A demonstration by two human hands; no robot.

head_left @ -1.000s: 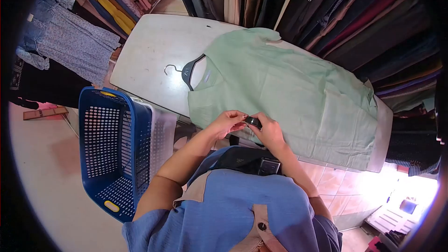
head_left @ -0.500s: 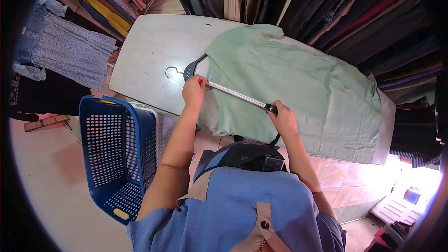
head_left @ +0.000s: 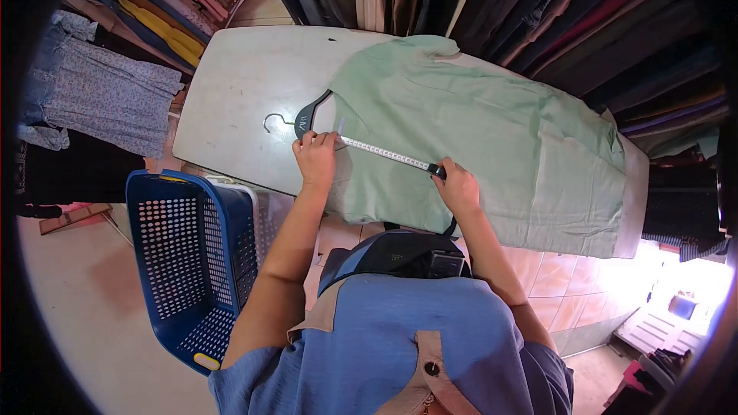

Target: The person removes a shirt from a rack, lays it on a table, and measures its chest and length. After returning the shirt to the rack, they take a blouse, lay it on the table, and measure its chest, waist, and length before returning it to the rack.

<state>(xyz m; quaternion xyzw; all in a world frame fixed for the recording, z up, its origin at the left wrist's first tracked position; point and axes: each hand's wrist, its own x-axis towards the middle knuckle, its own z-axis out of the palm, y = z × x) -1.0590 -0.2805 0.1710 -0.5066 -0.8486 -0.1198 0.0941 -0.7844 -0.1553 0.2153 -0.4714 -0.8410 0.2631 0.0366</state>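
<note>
A light green garment (head_left: 477, 134) lies spread on the white table, with a black hanger (head_left: 305, 117) at its neck and the hook pointing left. Across its upper part stretches the white blade of a tape measure (head_left: 384, 153). My left hand (head_left: 315, 160) is closed at the blade's left end, right by the hanger; its fingertips partly cover that end. In my right hand (head_left: 460, 187), the fingers grip the small dark case of the tape measure over the garment.
The white table (head_left: 231, 92) has rounded corners. To the left on the floor stands a blue perforated basket (head_left: 184, 253). Dark hanging clothes (head_left: 615, 38) line the back and right; a patterned garment (head_left: 115, 92) hangs at the left.
My left fingers have settled lower against the garment beside the hanger. The tape measure stays stretched between my hands, slightly shorter in view. The whole view has shifted a little.
</note>
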